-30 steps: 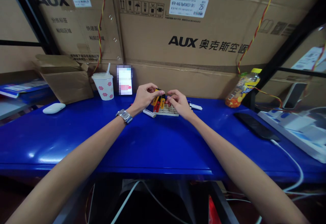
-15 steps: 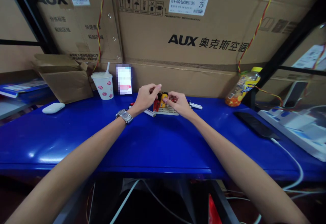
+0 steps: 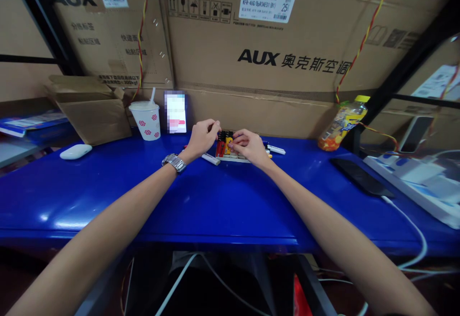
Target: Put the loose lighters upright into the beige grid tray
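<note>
A small pale gridded tray (image 3: 234, 159) sits at the back middle of the blue table. In its left part stand a red lighter (image 3: 220, 149) and a yellow lighter (image 3: 227, 148), upright side by side, with several black tops showing. My right hand (image 3: 248, 147) is pinched at the yellow lighter's right side, fingertips against it; it covers much of the tray's right part. My left hand (image 3: 204, 137) hovers just left of the tray with curled, closed fingers and nothing visible in them. A white marker (image 3: 211, 158) lies below that hand.
Another white marker (image 3: 276, 149) lies right of the tray. Behind stand a paper cup (image 3: 145, 122) with a straw, a lit phone (image 3: 176, 112) and a large carton (image 3: 287, 86). Rightward are a leaning drink bottle (image 3: 343, 124), a dark phone (image 3: 359, 176) and a cable.
The yellow lighter has gone down and slightly left, and now stands straighter beside the red one. My left hand has drawn back a little to the left, uncovering the black tops.
</note>
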Tool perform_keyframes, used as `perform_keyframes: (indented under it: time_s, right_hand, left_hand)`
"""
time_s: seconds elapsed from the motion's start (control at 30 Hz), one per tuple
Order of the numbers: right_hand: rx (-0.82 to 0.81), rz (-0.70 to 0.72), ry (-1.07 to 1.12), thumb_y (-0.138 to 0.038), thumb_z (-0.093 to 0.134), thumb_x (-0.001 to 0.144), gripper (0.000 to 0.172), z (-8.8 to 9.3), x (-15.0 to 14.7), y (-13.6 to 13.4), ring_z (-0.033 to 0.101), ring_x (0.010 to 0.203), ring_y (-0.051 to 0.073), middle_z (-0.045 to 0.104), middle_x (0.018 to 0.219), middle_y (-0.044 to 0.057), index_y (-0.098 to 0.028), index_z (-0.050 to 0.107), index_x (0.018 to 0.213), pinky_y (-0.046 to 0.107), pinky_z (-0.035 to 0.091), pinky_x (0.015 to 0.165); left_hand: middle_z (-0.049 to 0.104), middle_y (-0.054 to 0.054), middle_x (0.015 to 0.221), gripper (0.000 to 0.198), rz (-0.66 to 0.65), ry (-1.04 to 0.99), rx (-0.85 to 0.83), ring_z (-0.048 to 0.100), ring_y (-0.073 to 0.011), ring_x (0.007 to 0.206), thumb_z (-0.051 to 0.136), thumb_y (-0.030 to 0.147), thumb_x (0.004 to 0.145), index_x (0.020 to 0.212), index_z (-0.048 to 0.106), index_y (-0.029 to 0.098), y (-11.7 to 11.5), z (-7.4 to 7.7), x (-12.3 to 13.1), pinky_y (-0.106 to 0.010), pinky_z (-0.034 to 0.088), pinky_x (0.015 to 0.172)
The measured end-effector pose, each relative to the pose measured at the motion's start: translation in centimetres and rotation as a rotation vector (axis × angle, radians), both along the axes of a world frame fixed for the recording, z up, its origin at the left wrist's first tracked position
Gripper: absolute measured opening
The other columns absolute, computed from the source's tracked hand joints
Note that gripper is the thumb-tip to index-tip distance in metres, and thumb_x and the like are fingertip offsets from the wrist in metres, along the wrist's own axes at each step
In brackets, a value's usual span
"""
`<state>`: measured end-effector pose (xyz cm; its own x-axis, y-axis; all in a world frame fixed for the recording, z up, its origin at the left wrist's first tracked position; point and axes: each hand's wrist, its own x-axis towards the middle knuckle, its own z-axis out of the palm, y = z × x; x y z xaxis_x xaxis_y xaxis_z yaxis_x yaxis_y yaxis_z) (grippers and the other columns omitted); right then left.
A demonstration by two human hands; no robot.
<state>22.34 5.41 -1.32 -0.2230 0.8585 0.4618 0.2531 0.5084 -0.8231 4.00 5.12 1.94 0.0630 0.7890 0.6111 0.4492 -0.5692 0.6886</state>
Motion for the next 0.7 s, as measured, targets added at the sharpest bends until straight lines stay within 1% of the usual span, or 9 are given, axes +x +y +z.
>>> perform_keyframes:
  time_s: [0.07, 0.2, 0.3, 0.33, 0.37, 0.47, 0.53, 0.63, 0.7]
  right_hand:
    - [0.038, -0.051, -0.010, -0.043, 0.075, 0.065, 0.039, 0.5, 0.3, -0.1, 0.065, 0.058, 0.017, 0.067, 0.072, 0.003, -0.019, 0.054, 0.088, 0.028, 0.050, 0.053]
    - [0.093, -0.096, -0.107, -0.044, 0.065, 0.074, 0.027, 1.7, 1.8, -0.3, 0.061, 0.051, 0.015, 0.063, 0.064, 0.002, -0.019, 0.056, 0.079, 0.027, 0.047, 0.049]
    - [0.112, -0.055, -0.270, -0.031, 0.059, 0.074, 0.013, 2.6, 3.7, -0.2, 0.060, 0.055, 0.015, 0.063, 0.064, 0.002, -0.018, 0.059, 0.076, 0.028, 0.047, 0.054]
    - [0.123, -0.032, -0.366, -0.025, 0.057, 0.071, 0.009, 2.9, 4.4, -0.2, 0.061, 0.059, 0.015, 0.064, 0.066, 0.002, -0.017, 0.060, 0.074, 0.028, 0.047, 0.058]
    - [0.137, -0.018, -0.495, -0.020, 0.056, 0.067, 0.008, 3.2, 5.1, -0.2, 0.060, 0.063, 0.016, 0.065, 0.067, 0.003, -0.017, 0.062, 0.072, 0.028, 0.046, 0.061]
    - [0.120, -0.026, -0.883, -0.011, 0.055, 0.057, 0.020, 3.8, 6.7, -0.2, 0.058, 0.066, 0.016, 0.067, 0.073, 0.003, -0.017, 0.067, 0.072, 0.028, 0.042, 0.064]
    - [0.097, -0.051, -1.052, -0.009, 0.057, 0.055, 0.025, 3.8, 7.2, -0.1, 0.056, 0.069, 0.016, 0.067, 0.076, 0.003, -0.018, 0.068, 0.075, 0.028, 0.040, 0.065]
    - [0.050, -0.092, -1.194, -0.012, 0.062, 0.056, 0.028, 3.5, 7.3, 0.0, 0.054, 0.071, 0.018, 0.063, 0.074, 0.003, -0.019, 0.069, 0.082, 0.028, 0.038, 0.062]
    - [0.030, -0.137, -1.226, -0.014, 0.066, 0.057, 0.031, 3.2, 7.2, 0.2, 0.054, 0.071, 0.018, 0.061, 0.076, 0.005, -0.019, 0.069, 0.087, 0.028, 0.037, 0.060]
  left_hand:
    - [0.057, -0.001, 0.053, 0.030, 0.019, 0.018, -0.018, 0.050, -0.0107, 0.050, 0.046, 0.027, 0.091, 0.067, 0.061, 0.016, 0.1, 0.0, -0.2, -0.025, 0.036, 0.053]
    - [0.058, -0.001, 0.054, 0.028, 0.068, 0.059, -0.069, 0.049, -0.0105, 0.048, 0.046, 0.024, 0.090, 0.067, 0.061, 0.016, 0.3, 0.0, -0.7, -0.026, 0.037, 0.053]
    - [0.060, -0.002, 0.057, 0.024, 0.111, 0.106, -0.093, 0.051, -0.0115, 0.050, 0.047, 0.020, 0.087, 0.069, 0.062, 0.016, 0.5, -0.2, -1.0, -0.026, 0.037, 0.053]
    - [0.061, -0.003, 0.059, 0.023, 0.125, 0.126, -0.095, 0.052, -0.0120, 0.052, 0.047, 0.019, 0.086, 0.069, 0.062, 0.015, 0.5, -0.2, -1.1, -0.027, 0.037, 0.054]
    - [0.061, -0.003, 0.060, 0.022, 0.137, 0.145, -0.096, 0.053, -0.0125, 0.054, 0.047, 0.018, 0.085, 0.069, 0.063, 0.015, 0.6, -0.3, -1.1, -0.027, 0.037, 0.055]
    - [0.063, -0.005, 0.063, 0.021, 0.162, 0.193, -0.098, 0.054, -0.0137, 0.058, 0.047, 0.016, 0.083, 0.070, 0.064, 0.015, 0.8, -0.4, -1.3, -0.028, 0.038, 0.058]
    - [0.065, -0.006, 0.065, 0.021, 0.173, 0.219, -0.099, 0.054, -0.0140, 0.060, 0.047, 0.015, 0.082, 0.070, 0.064, 0.014, 0.9, -0.5, -1.4, -0.028, 0.037, 0.059]
    - [0.066, -0.007, 0.068, 0.021, 0.183, 0.260, -0.101, 0.054, -0.0144, 0.061, 0.048, 0.016, 0.082, 0.070, 0.065, 0.014, 1.0, -0.6, -1.5, -0.029, 0.037, 0.059]
    - [0.067, -0.007, 0.068, 0.022, 0.176, 0.281, -0.101, 0.054, -0.0143, 0.061, 0.048, 0.017, 0.082, 0.069, 0.065, 0.014, 1.1, -0.6, -1.5, -0.029, 0.037, 0.059]
